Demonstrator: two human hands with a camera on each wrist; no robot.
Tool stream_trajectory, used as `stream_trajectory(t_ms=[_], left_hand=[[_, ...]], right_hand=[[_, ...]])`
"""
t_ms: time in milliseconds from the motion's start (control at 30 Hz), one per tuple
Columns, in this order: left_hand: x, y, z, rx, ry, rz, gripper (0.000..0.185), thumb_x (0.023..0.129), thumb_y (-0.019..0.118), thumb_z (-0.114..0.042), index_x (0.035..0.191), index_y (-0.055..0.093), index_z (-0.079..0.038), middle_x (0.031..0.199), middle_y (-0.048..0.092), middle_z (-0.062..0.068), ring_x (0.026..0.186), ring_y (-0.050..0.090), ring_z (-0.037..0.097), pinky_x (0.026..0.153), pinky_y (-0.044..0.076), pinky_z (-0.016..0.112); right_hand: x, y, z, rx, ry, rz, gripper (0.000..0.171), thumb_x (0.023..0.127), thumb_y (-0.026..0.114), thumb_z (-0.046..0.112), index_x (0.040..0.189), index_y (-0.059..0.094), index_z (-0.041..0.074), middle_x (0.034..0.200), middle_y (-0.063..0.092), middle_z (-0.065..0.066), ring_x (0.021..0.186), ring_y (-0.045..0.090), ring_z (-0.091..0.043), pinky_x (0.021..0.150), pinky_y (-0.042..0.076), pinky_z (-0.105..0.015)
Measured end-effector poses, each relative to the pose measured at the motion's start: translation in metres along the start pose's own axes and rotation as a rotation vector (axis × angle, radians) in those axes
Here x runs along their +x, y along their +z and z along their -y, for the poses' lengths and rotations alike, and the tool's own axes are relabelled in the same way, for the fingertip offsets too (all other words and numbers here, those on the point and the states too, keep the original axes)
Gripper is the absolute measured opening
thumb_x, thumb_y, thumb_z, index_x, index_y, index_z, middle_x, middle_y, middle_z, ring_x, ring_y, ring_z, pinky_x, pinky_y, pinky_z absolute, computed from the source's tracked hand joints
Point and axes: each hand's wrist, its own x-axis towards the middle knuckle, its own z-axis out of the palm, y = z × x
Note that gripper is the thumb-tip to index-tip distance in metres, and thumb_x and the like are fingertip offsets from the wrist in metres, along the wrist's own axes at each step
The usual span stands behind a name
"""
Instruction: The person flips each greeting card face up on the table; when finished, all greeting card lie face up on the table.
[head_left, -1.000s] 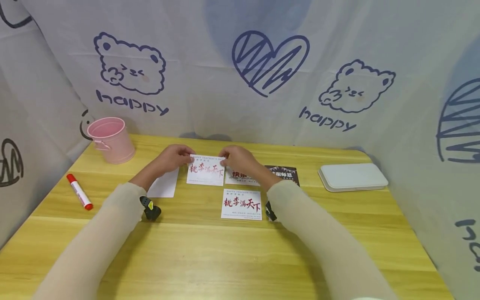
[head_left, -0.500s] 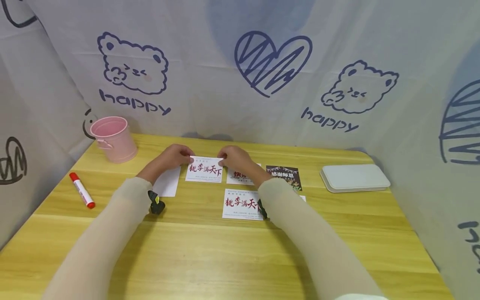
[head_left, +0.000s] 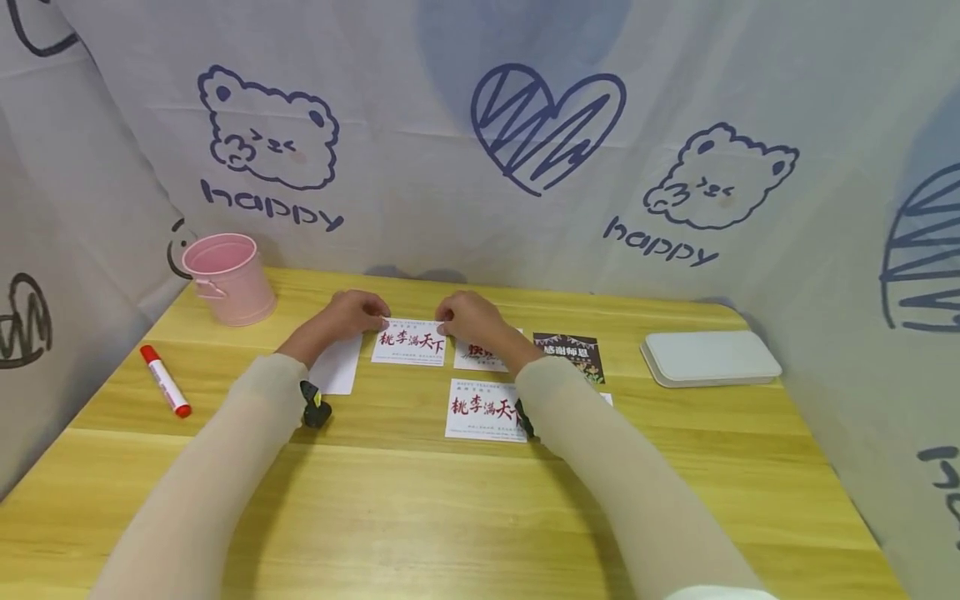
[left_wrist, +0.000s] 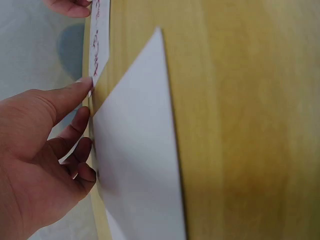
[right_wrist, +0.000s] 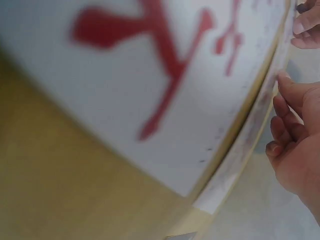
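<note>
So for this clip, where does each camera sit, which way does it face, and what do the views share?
Head: worn on the head, looking forward and down at the table; both sleeved arms show, left hand and right hand holding the red-lettered card.
Left wrist: low by the tabletop, facing the left hand's fingers at the card's corner beside a blank card.
Right wrist: low and blurred, facing another red-lettered card, right hand at the edge.
Shared: the held card appears in the head and left wrist views.

The table (head_left: 420,508) was smooth, yellow wood-grain with a soft sheen. The cards (head_left: 409,342) were thin matt paper. At ten o'clock stood a glossy pink bucket (head_left: 228,279); the backdrop (head_left: 450,150) was creased printed cloth.
</note>
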Motion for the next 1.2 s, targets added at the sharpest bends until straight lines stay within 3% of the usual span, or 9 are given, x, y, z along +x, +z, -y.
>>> stream_trajectory(t_ms=[233,400,633,833,1200], left_hand=[[-0.022,-0.025,0.008,-0.054,-0.048,-0.012,0.033,0.1,0.06,-0.017,0.13,0.062,-0.001,0.13,0.058,0.022,0.115,0.053,0.036,0.102,0.043,0.053],[-0.048,-0.045,0.032,-0.056,-0.081,-0.01,0.034,0.1,0.061,-0.019,0.129,0.061,0.0,0.129,0.058,0.024,0.114,0.053,0.037,0.099,0.045,0.052],[-0.069,-0.053,0.062,-0.02,-0.076,0.004,0.033,0.098,0.066,-0.019,0.125,0.065,-0.001,0.124,0.063,0.022,0.108,0.054,0.034,0.099,0.045,0.05],[-0.076,-0.054,0.071,-0.055,-0.103,0.051,0.036,0.097,0.069,-0.023,0.126,0.064,-0.002,0.126,0.063,0.021,0.107,0.052,0.032,0.099,0.043,0.047],[-0.079,-0.051,0.068,-0.062,-0.085,0.071,0.041,0.095,0.071,-0.025,0.127,0.063,0.0,0.123,0.062,0.021,0.107,0.051,0.032,0.099,0.042,0.048]], right_hand=[[0.001,0.0,0.018,0.095,-0.044,-0.03,0.031,0.099,0.065,0.028,0.126,0.068,0.014,0.11,0.065,0.001,0.097,0.057,-0.014,0.087,0.049,-0.03],[0.006,0.01,0.048,0.209,-0.083,0.006,0.032,0.099,0.066,0.028,0.126,0.067,0.012,0.11,0.064,0.001,0.094,0.056,-0.014,0.084,0.047,-0.029],[0.015,0.03,0.08,0.286,-0.12,0.027,0.03,0.097,0.069,0.023,0.123,0.068,0.009,0.108,0.065,-0.001,0.091,0.057,-0.012,0.081,0.046,-0.023],[0.024,0.041,0.098,0.243,-0.124,0.027,0.033,0.095,0.072,0.021,0.125,0.069,0.008,0.112,0.068,-0.002,0.101,0.059,-0.011,0.088,0.048,-0.021],[0.027,0.051,0.11,0.098,-0.02,0.015,0.035,0.091,0.076,0.032,0.121,0.071,0.015,0.115,0.068,0.003,0.103,0.059,-0.01,0.09,0.049,-0.023]])
